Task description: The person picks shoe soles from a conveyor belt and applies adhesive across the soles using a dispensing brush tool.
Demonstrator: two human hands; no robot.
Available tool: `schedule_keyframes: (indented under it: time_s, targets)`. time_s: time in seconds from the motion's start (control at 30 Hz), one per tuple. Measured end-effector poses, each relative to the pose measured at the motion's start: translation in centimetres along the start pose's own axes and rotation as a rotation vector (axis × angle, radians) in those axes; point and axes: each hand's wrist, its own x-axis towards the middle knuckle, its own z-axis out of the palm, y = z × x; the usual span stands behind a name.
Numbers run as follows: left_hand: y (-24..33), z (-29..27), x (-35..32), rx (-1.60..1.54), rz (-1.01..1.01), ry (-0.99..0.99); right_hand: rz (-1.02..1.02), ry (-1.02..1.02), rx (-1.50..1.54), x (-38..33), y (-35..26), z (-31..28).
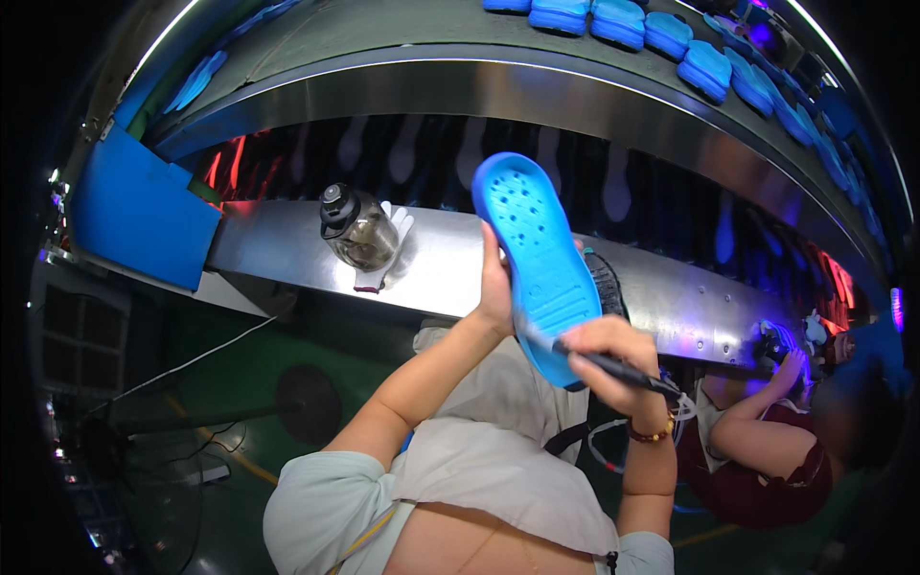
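Head cam, L to R: blue panel (144, 211) sitting at far left of steel ledge (278, 251); dark-capped bottle (357, 230) lying on a white glove (388, 251) there. Left hand (495, 292) gripping blue shoe sole (537, 254) by its edge, fingers closed, holding it raised w/ holed face toward cam. Right hand (602, 356) fisting tight round black pen-like tool (618, 369), tip touching sole's lower end. Co-worker's hand (791, 369) working far right. Rows of blue soles (661, 34) riding conveyor up top.

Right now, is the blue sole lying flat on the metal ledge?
No: the left hand holds the blue sole up above the metal ledge, while the right hand grips a black tool at its lower end.
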Motion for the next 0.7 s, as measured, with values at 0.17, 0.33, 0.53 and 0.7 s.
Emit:
schedule_keyframes:
  time_s: [0.17,0.33,0.53,0.7]
  targets:
    - [1.9,1.6,-0.3,-0.126,-0.002,0.177,0.236,0.227,0.168,-1.4,1.0,-1.5]
    - [3.7,2.5,1.1,0.028,0.022,0.036,-0.001,-0.121,0.358,-2.0,1.4,-1.6]
    - [3.1,4.2,0.5,0.164,0.014,0.086,0.365,0.367,1.035,-2.7,3.2,0.2]
    - [0.4,4.0,-1.5,0.091,0.02,0.096,0.316,0.47,0.597,-2.4,1.0,3.4]
